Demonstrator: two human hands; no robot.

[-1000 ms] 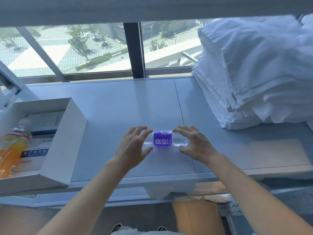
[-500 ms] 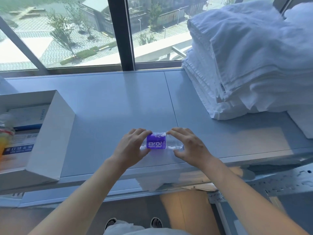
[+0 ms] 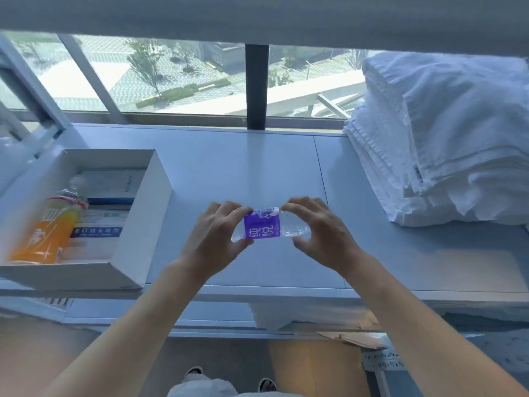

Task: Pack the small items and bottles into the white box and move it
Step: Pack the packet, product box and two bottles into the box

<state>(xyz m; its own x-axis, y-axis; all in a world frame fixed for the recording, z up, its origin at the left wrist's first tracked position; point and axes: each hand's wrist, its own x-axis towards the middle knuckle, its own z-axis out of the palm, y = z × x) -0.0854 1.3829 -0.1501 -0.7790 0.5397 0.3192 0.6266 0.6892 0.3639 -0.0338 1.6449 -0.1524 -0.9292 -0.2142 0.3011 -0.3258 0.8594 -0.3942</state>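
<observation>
A clear water bottle with a purple label (image 3: 264,226) lies sideways in the middle of the grey sill, held at both ends. My left hand (image 3: 213,237) grips its left end and my right hand (image 3: 320,233) grips its right end. The bottle seems lifted slightly off the surface. At the left stands the open white box (image 3: 143,213). Inside it lie an orange drink bottle (image 3: 48,227) and flat white and blue packets (image 3: 108,196).
A tall stack of folded white towels (image 3: 446,144) fills the right side of the grey sill (image 3: 243,167). A window with a dark post (image 3: 256,87) runs along the back. Below the front edge are flattened cardboard (image 3: 352,338) and floor.
Both hands kept hold of the purple-labelled bottle and appear to have raised it a little. The view swung back left, so more of the white box shows again.
</observation>
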